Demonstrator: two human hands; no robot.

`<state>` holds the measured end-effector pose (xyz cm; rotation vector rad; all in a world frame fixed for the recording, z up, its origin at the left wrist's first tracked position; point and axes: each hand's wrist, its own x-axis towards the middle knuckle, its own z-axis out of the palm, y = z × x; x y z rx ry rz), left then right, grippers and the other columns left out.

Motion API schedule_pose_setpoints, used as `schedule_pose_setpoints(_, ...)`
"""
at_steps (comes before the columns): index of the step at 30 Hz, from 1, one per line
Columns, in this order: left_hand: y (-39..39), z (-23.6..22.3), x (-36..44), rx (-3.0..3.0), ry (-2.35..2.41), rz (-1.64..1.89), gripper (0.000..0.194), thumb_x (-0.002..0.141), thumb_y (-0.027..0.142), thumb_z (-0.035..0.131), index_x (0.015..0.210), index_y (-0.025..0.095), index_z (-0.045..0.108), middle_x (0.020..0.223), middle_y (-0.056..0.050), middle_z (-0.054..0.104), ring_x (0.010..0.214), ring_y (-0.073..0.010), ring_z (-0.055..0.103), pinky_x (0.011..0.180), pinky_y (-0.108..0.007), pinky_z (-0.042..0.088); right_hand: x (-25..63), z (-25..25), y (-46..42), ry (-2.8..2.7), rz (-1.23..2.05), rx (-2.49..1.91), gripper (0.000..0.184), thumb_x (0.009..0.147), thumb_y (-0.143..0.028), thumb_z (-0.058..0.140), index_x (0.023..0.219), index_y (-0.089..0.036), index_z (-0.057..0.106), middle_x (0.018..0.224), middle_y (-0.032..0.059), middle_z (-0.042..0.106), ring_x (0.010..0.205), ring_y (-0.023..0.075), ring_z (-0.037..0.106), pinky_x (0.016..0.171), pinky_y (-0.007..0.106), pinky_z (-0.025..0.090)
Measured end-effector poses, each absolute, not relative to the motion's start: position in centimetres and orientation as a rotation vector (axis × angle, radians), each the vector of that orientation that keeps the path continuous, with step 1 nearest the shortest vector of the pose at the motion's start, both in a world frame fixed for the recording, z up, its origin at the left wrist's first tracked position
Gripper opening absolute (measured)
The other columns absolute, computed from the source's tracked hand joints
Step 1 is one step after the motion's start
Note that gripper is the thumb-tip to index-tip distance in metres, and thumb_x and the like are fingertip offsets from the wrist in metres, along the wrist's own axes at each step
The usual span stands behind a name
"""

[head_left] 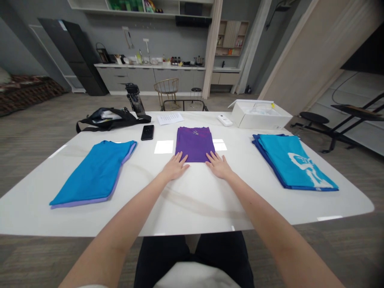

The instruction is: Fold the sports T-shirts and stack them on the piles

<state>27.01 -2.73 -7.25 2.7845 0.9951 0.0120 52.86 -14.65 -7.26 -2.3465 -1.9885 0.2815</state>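
A folded purple T-shirt (194,144) lies in the middle of the white table (192,204). My left hand (175,167) rests flat at its near left corner, and my right hand (219,166) rests at its near right corner. Both sets of fingertips touch the shirt without gripping it. To the left lies a folded blue garment with a lilac layer beneath (96,174). On the right is a folded turquoise shirt with a white print and dark blue trim (295,164).
Beyond the shirts are a black phone (147,132), a printed sheet (170,118), white paper cards (163,147), a white remote (225,120) and an open white box (260,116). A black bag (111,120) and a black bottle (135,100) stand at the far left edge.
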Motion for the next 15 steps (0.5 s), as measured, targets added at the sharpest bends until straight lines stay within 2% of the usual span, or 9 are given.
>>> schedule_pose_setpoints(5, -4.5, -6.3, 24.1, 2.767, 1.032, -0.083, 0.072, 0.106, 0.057, 0.020, 0.163, 0.013, 0.027, 0.170, -0.017, 0.017, 0.159, -0.0276, 0.016, 0.127, -0.051, 0.015, 53.0, -6.7, -17.3, -1.990, 0.318, -2.366, 0.071, 0.106, -0.059, 0.015, 0.166, -0.022, 0.022, 0.172, 0.0077, 0.015, 0.158, 0.0269, 0.014, 0.125, 0.057, 0.012)
schedule_pose_setpoints(7, -5.1, -5.7, 22.5, 2.773, 1.038, -0.106, 0.068, 0.106, 0.056, 0.021, 0.162, 0.017, 0.030, 0.169, -0.014, 0.022, 0.158, -0.0263, 0.020, 0.127, -0.054, 0.012, 53.4, -6.1, -18.3, -1.995, 0.384, -2.385, 0.073, 0.105, -0.061, 0.016, 0.165, -0.020, 0.025, 0.171, 0.0084, 0.018, 0.158, 0.0274, 0.017, 0.125, 0.056, 0.017)
schedule_pose_setpoints(9, -5.5, -5.2, 21.2, 2.770, 1.026, -0.110, 0.066, 0.106, 0.056, 0.022, 0.161, 0.020, 0.033, 0.167, -0.012, 0.031, 0.156, -0.0253, 0.027, 0.127, -0.056, 0.011, 53.9, -5.4, -19.0, -1.996, 0.434, -2.413, 0.073, 0.104, -0.061, 0.021, 0.163, -0.019, 0.032, 0.168, 0.0102, 0.027, 0.155, 0.0293, 0.025, 0.123, 0.054, 0.025)
schedule_pose_setpoints(12, -5.9, -4.6, 21.1, 2.784, 1.014, -0.015, 0.066, 0.107, 0.052, 0.024, 0.161, 0.016, 0.032, 0.164, -0.014, 0.037, 0.154, -0.0245, 0.032, 0.128, -0.050, 0.016, 53.8, -4.6, -18.9, -1.976, 0.320, -2.389, 0.070, 0.104, -0.055, 0.031, 0.161, -0.013, 0.035, 0.165, 0.0146, 0.034, 0.152, 0.0299, 0.034, 0.121, 0.046, 0.032)
schedule_pose_setpoints(15, -6.0, -4.7, 24.0, 2.827, 0.968, 0.167, 0.065, 0.107, 0.047, 0.027, 0.161, 0.010, 0.029, 0.168, -0.016, 0.028, 0.156, -0.0248, 0.026, 0.127, -0.043, 0.022, 52.1, -4.3, -17.2, -1.964, 0.214, -2.268, 0.072, 0.105, -0.053, 0.030, 0.163, -0.010, 0.028, 0.169, 0.0155, 0.025, 0.155, 0.0281, 0.026, 0.123, 0.044, 0.027)
